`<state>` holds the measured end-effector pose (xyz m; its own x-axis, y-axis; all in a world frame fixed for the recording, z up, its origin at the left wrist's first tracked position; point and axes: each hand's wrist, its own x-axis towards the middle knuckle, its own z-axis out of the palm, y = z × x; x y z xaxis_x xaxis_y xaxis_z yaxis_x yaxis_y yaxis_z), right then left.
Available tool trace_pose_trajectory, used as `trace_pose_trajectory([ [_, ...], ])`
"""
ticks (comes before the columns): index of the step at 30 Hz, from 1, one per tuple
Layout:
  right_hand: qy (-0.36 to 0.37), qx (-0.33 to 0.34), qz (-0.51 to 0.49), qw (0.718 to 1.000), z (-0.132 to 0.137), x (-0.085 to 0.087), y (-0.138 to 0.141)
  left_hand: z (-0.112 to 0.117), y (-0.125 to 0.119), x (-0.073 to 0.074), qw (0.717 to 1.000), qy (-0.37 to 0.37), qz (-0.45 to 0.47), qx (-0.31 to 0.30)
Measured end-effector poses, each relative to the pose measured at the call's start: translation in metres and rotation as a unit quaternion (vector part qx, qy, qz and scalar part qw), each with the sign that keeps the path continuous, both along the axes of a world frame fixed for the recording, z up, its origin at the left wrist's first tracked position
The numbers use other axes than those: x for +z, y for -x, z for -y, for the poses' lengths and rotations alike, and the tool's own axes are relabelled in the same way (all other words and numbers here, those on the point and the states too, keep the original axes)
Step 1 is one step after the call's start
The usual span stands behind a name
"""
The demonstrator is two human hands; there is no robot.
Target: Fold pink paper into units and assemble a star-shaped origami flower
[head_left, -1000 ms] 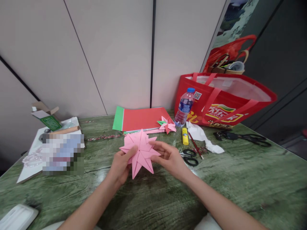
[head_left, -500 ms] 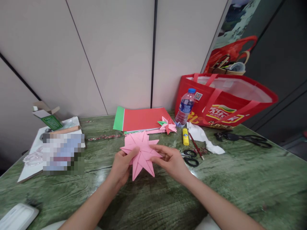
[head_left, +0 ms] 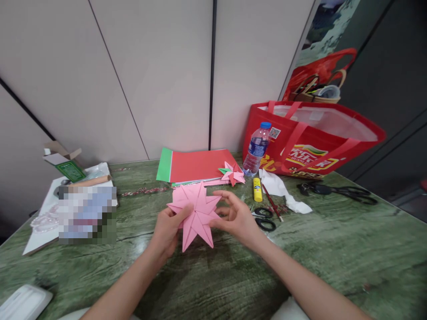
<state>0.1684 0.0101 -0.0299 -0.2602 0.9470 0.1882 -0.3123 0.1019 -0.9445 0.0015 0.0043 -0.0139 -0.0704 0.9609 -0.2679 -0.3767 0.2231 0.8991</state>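
A pink folded-paper star (head_left: pixel 199 224) with several points is held up above the green table, its pleated face towards me. My left hand (head_left: pixel 171 226) grips it at the left, thumb pressed flat near the centre and the fingers behind. At the right side, my right hand (head_left: pixel 235 218) has its thumb at the lower right point and its index finger by the upper right one; its other fingers are curled and partly hidden. Behind the star, a square of pink paper (head_left: pixel 178 194) shows. A smaller pink, red and green paper star (head_left: pixel 232 173) lies on the red sheets (head_left: pixel 203 163).
A yellow glue stick (head_left: pixel 257 190), scissors (head_left: pixel 266 223), a pencil (head_left: pixel 272 204) and white tissue (head_left: pixel 283 191) lie to the right. Behind them stand a water bottle (head_left: pixel 257 149) and a red bag (head_left: pixel 293 138). Black scissors (head_left: pixel 350 192) lie farther right. A green box (head_left: pixel 71 170) is at left.
The fingers of my right hand have lifted and spread a little at the star's right points. My left hand keeps its grip, and the star has barely shifted.
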Motion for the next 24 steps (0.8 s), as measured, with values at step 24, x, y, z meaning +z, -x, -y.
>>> trace_pose_trajectory([
  [24, 0.191, -0.112, -0.153, 0.963, 0.005, 0.001, 0.015, 0.010, -0.011, 0.000, 0.991, -0.080, -0.109, -0.026],
])
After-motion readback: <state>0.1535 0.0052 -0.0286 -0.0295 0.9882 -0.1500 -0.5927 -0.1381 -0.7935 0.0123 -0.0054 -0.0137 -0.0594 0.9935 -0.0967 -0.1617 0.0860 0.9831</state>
